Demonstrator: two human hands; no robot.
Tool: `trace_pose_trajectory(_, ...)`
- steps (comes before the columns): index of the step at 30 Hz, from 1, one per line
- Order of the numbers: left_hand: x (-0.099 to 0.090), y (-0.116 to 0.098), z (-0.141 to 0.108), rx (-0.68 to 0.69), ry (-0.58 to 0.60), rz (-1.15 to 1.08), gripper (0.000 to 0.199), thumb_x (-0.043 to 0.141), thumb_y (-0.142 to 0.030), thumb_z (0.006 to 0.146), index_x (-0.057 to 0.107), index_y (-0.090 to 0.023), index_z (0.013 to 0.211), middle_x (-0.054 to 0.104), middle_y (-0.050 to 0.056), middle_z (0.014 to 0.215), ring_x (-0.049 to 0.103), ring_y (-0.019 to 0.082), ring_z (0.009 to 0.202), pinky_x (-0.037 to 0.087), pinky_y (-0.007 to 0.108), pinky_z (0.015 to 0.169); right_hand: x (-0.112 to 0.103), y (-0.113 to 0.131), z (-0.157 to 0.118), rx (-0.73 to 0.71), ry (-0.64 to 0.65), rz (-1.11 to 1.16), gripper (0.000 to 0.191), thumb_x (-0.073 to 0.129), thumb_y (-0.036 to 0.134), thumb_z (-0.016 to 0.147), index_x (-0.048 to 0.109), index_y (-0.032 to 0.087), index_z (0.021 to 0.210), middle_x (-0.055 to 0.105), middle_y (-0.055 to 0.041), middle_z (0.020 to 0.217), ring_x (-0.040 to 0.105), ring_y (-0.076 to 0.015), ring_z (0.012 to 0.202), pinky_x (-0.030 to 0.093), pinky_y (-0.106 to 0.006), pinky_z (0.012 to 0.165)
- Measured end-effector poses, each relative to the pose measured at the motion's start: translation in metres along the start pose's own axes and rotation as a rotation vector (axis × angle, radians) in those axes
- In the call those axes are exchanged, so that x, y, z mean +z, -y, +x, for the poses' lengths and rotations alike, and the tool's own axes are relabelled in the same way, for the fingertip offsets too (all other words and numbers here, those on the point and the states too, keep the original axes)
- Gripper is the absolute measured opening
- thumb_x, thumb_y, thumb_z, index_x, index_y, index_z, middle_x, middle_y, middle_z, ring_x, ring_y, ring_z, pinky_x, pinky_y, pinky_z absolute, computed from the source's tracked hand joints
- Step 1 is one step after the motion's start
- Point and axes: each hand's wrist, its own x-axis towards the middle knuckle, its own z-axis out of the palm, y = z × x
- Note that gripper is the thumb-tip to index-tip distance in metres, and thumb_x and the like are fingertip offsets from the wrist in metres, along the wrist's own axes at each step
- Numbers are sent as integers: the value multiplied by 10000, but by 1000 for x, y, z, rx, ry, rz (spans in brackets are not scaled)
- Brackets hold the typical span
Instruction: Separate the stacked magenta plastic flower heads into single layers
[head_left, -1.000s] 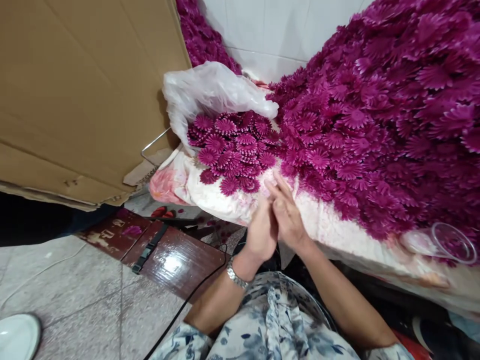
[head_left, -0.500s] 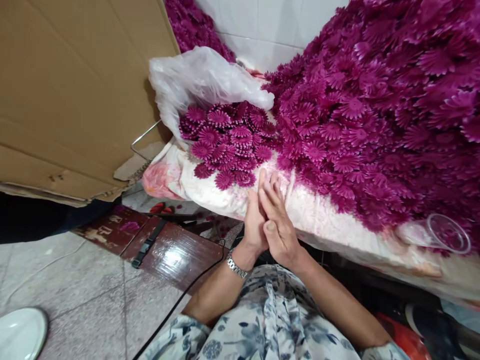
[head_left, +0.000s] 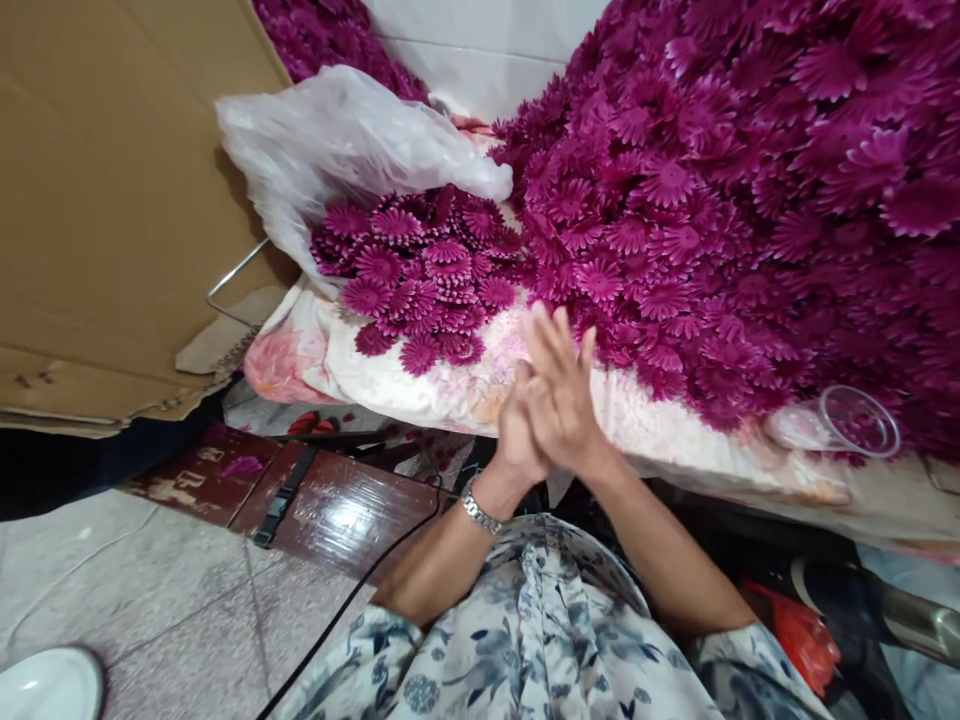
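My left hand (head_left: 517,432), with a metal watch on its wrist, presses against my right hand (head_left: 561,400) in front of the cloth-covered table edge. The right hand's fingers are stretched out and spread, pointing away from me. Behind the right palm the left fingers are mostly hidden, and motion blurs them. I see nothing held between the two hands. Just beyond them lies a small heap of magenta artificial flower pieces (head_left: 420,280), some stacked. A much larger pile of the same flower pieces (head_left: 712,210) rises on the right.
A crumpled translucent plastic bag (head_left: 337,130) lies behind the small heap. On the left stands a large cardboard box (head_left: 112,180). A clear plastic cup (head_left: 859,422) rests on its side at the right. Below, a brown bench (head_left: 341,505) carries a black strap.
My hands have shifted against each other, and the right fingers have spread apart. The table scene has moved left in view as the camera turned slightly.
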Motion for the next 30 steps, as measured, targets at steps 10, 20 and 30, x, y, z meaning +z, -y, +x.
trace_pose_trajectory(10, 6, 11, 12, 182, -50, 157, 222, 484, -321, 890, 649, -178, 854, 607, -7, 761, 557, 95, 680, 443, 211, 679, -56, -26, -28, 170, -120, 36, 425, 463, 440, 894, 524, 212, 1247, 613, -102, 1117, 588, -210, 1014, 510, -409, 882)
trace_pose_trajectory(20, 15, 36, 20, 58, 164, 329, 281, 679, -135, 646, 641, -184, 920, 622, 13, 917, 564, 126, 874, 427, 243, 828, -98, -44, -52, 303, -15, 41, 422, 508, 235, 881, 477, 226, 1302, 567, -94, 1178, 535, -195, 1104, 469, -390, 956)
trace_pose_trajectory(30, 20, 38, 21, 12, 75, 370, 240, 724, -213, 637, 551, -172, 797, 562, -31, 718, 507, 76, 629, 408, 188, 586, -101, -46, -54, 257, -131, -91, 394, 591, 206, 837, 521, 211, 1225, 602, -70, 1013, 593, -167, 912, 535, -330, 792)
